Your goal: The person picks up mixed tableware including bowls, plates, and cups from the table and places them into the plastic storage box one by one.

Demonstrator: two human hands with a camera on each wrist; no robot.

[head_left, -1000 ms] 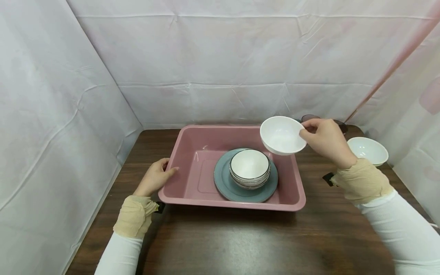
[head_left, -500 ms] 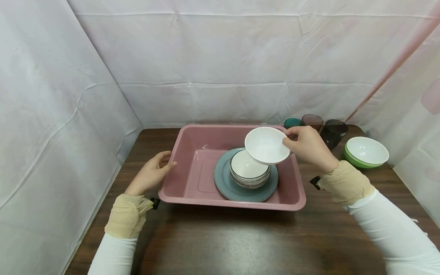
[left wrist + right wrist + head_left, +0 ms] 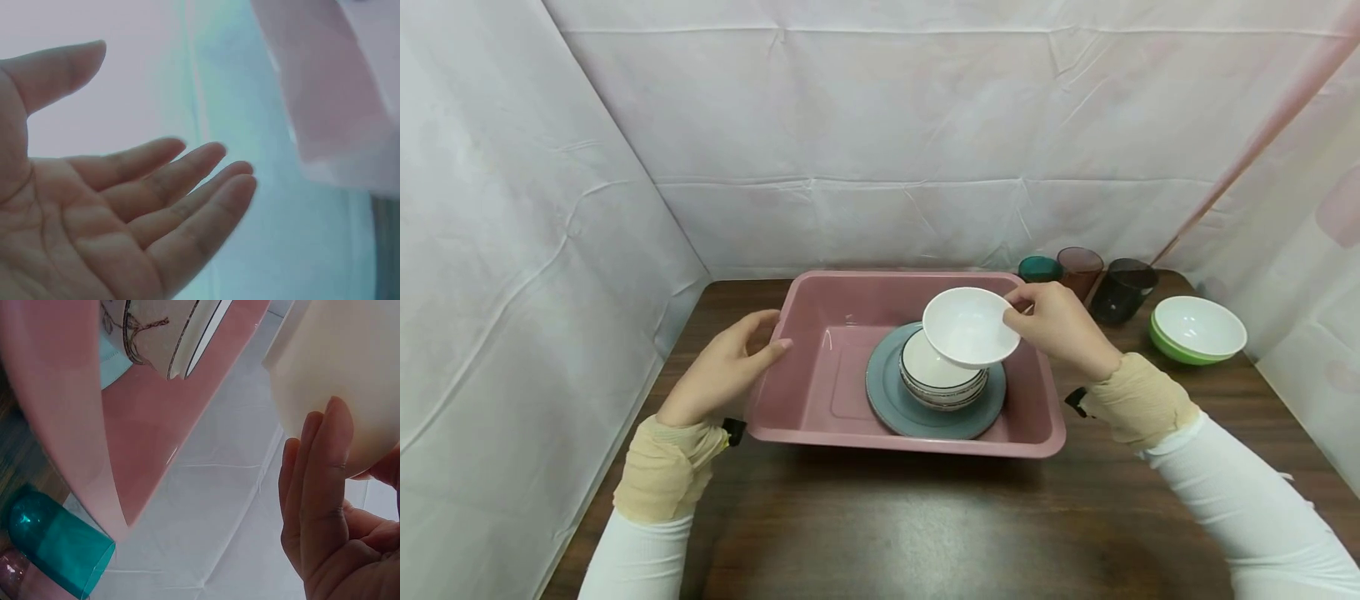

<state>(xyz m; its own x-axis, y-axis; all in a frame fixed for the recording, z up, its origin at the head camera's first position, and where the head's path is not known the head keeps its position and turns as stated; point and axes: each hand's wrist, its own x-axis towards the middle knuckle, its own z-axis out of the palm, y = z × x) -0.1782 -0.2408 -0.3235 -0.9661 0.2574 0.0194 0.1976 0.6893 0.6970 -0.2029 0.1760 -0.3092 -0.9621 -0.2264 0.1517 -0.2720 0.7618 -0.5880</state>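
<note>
Leftward and lower than before, the white bowl (image 3: 968, 327), likely light, stiff and best held by its rim as we pinch it in our right hand (image 3: 1054, 323), hangs tilted over the pink basin (image 3: 823, 387), only the right wrist view showing fingers (image 3: 328, 456) along its outside, our spread left hand (image 3: 718, 367) holding nothing.

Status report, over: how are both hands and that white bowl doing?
Right hand pinches white bowl by its rim. Bowl held up, apart from stacked bowls in pink tub. Left hand empty beside tub. Nothing visible between bowl and stack.
</note>
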